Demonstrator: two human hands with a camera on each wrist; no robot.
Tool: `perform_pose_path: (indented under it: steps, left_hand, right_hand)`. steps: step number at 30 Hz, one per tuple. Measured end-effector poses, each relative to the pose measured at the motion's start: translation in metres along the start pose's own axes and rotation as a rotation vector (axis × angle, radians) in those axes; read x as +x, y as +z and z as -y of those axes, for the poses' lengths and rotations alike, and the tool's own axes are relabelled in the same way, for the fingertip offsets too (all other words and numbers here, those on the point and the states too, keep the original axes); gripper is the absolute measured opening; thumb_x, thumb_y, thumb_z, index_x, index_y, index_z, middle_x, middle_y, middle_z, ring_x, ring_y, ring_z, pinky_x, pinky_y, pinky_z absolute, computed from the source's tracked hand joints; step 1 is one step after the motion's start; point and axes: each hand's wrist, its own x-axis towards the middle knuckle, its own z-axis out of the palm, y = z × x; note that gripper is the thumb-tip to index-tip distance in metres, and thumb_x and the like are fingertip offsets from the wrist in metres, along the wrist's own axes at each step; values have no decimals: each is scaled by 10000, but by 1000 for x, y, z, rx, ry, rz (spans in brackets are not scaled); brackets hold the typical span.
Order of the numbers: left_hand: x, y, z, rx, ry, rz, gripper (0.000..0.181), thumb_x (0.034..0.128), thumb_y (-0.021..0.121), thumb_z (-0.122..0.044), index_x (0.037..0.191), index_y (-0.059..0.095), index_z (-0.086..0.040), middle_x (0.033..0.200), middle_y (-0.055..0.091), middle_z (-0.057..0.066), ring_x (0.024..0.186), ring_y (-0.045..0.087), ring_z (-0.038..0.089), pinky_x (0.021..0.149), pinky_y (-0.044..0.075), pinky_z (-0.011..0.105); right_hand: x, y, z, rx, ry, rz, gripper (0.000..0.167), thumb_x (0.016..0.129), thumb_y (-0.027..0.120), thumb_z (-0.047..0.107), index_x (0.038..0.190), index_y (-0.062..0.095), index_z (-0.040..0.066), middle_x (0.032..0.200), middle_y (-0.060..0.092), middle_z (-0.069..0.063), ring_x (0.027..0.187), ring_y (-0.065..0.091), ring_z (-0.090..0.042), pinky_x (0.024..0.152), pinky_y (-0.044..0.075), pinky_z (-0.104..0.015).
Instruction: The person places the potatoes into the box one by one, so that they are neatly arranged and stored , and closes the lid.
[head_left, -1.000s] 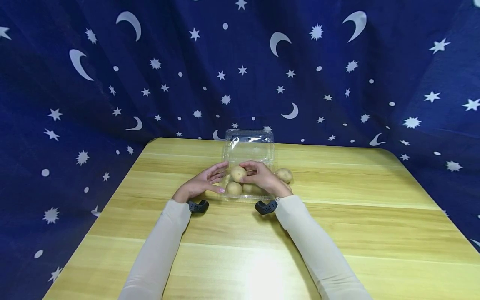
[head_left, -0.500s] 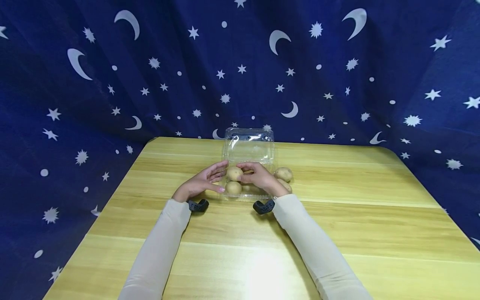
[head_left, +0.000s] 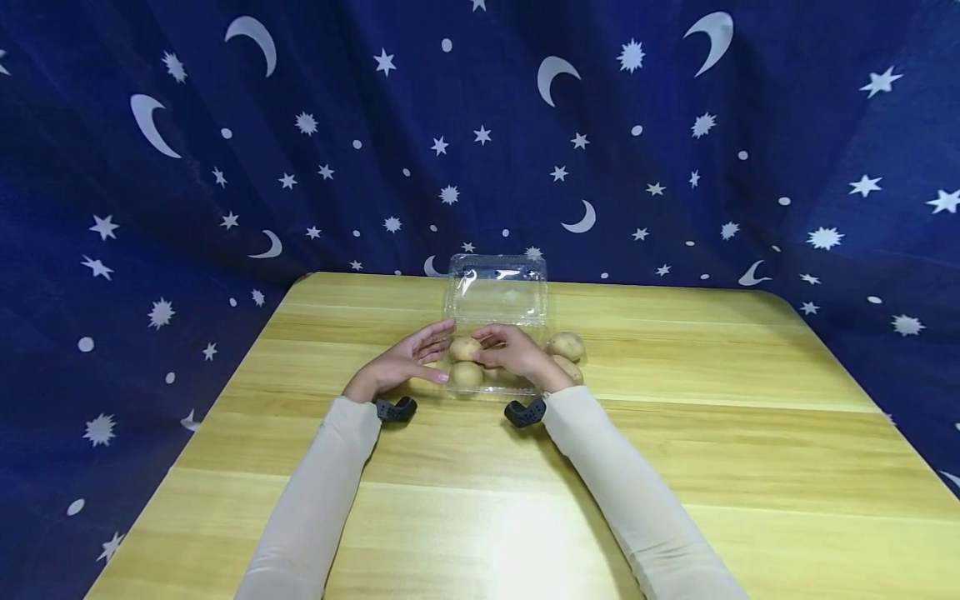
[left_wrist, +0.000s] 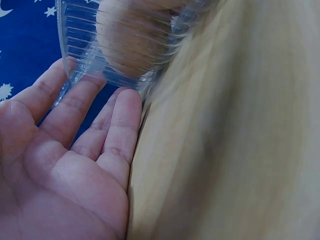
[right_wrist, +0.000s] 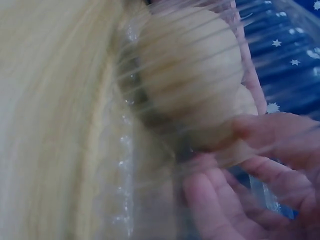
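Evidently the filling is only partway along. One front potato [head_left: 467, 376] sits in the clear container [head_left: 498, 390], and a rear potato [head_left: 462, 348] just behind it is pinched by the right hand [head_left: 517, 354] (whether it rests fully, I cannot tell). The left hand [head_left: 401, 364], fingers nearly straight, touches the container's side, gripping nothing. Left to do, I judge: two loose potatoes [head_left: 566, 346] beside it, and the raised lid [head_left: 498, 292].
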Motion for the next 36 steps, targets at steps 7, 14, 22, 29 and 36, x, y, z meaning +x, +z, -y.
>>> perform_pose_path:
  steps: [7, 14, 22, 29, 36]
  left_hand:
    - [1, 0, 0, -10, 9, 2, 1036, 915, 766, 63, 1727, 127, -12, 1798, 118, 206, 1640, 159, 432, 1336, 195, 543]
    - [1, 0, 0, -8, 13, 12, 1045, 916, 782, 42, 1728, 126, -14, 1799, 116, 204, 1641, 154, 431, 1337, 190, 543]
    - [1, -3, 3, -9, 20, 15, 1062, 912, 800, 30, 1727, 121, -7, 1798, 109, 213, 1644, 141, 432, 1339, 184, 541]
    - [1, -3, 3, -5, 12, 10, 1069, 908, 812, 19, 1728, 128, -13, 1798, 116, 207, 1644, 146, 426, 1338, 187, 541]
    - [1, -2, 3, -1, 24, 9, 1049, 914, 795, 32, 1725, 130, -4, 1794, 121, 218, 1639, 160, 437, 1337, 195, 538]
  right_hand:
    - [-1, 0, 1, -45, 27, -25, 452, 1000, 734, 34, 1415, 609, -94, 1301, 671, -282, 1090, 700, -348, 938, 639, -384]
    - [-3, -1, 3, -64, 30, -58, 428, 999, 742, 46, 1394, 635, -81, 1320, 672, -261, 1125, 696, -360, 947, 639, -388]
    - [-9, -4, 9, -112, -36, -85, 388, 1009, 737, 72, 1362, 663, -73, 1303, 701, -244, 1131, 697, -373, 1015, 604, -445]
    - [-16, -9, 13, -147, -114, -60, 365, 1020, 713, 52, 1356, 666, -83, 1300, 712, -244, 1161, 686, -401, 1047, 581, -486]
    - [-22, -17, 11, -146, -177, -53, 377, 1007, 735, 57, 1359, 678, -67, 1290, 727, -223, 1153, 702, -391, 1031, 593, -481]
